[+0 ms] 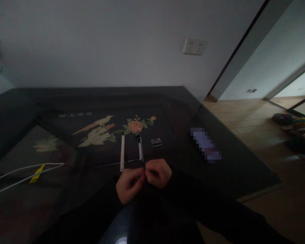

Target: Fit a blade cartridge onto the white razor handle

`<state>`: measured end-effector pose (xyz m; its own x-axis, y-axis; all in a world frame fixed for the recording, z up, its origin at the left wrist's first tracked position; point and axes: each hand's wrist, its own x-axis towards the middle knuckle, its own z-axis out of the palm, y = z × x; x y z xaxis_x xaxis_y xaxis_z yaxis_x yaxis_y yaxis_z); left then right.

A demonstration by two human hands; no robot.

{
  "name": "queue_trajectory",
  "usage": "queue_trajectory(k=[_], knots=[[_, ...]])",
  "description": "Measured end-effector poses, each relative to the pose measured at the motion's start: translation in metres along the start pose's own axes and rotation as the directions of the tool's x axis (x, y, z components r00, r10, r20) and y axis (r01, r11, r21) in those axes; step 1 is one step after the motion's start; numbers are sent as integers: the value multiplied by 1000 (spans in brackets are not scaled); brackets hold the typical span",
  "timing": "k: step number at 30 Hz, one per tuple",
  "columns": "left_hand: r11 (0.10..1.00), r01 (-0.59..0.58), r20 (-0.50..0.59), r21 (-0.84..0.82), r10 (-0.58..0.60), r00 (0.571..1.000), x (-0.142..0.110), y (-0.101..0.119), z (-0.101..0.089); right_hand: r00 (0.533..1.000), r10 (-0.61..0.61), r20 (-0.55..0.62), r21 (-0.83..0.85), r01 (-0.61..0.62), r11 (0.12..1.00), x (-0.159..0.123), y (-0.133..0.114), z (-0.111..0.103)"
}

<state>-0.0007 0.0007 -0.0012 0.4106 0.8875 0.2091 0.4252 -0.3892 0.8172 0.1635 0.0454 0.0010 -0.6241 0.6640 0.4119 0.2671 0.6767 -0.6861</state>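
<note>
My left hand (129,185) and my right hand (159,173) are closed, meeting fingertip to fingertip at the table's near side. Whatever they pinch, if anything, is hidden or too small to make out. Just beyond my left hand lies a flat white strip (122,152) with a hole at its near end. To its right is a slim tool (140,150) with a dark head and a white and black handle, its near end close to my fingers. A small clear pack with dark pieces inside (157,143) rests beyond my right hand.
The dark glossy table (178,183) bears a bird-and-flower picture (135,126). A blurred-out phone-like object (205,144) lies to the right. White cables (22,168) with a yellow tag (37,173) run in from the left. A wall socket (194,46) is behind.
</note>
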Motion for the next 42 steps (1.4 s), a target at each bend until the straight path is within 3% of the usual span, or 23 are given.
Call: queue_trajectory(k=[5, 10, 14, 20, 27, 35, 42], knots=[[997, -72, -31, 21, 73, 997, 3, 6, -3, 999, 38, -29, -11, -39, 999, 0, -7, -5], [989, -76, -160, 127, 96, 982, 9, 16, -17, 989, 140, -39, -81, -142, 987, 2, -14, -12], [968, 58, -313, 244, 21, 949, 23, 15, -35, 981, 182, -61, -172, -190, 967, 4, -11, -15], [921, 226, -449, 317, -64, 891, 45, -13, -49, 980, 187, -74, -304, -200, 931, 17, -1, -16], [813, 377, -418, 445, -184, 890, 41, -36, -58, 966, 223, -133, -436, -259, 862, 28, 15, -23], [693, 453, -351, 561, -296, 888, 39, -35, -62, 965, 238, -107, -440, -261, 859, 16, 14, -21], [616, 509, -349, 601, -371, 861, 39, -34, -60, 961, 268, -64, -439, -268, 858, 16, 11, -21]])
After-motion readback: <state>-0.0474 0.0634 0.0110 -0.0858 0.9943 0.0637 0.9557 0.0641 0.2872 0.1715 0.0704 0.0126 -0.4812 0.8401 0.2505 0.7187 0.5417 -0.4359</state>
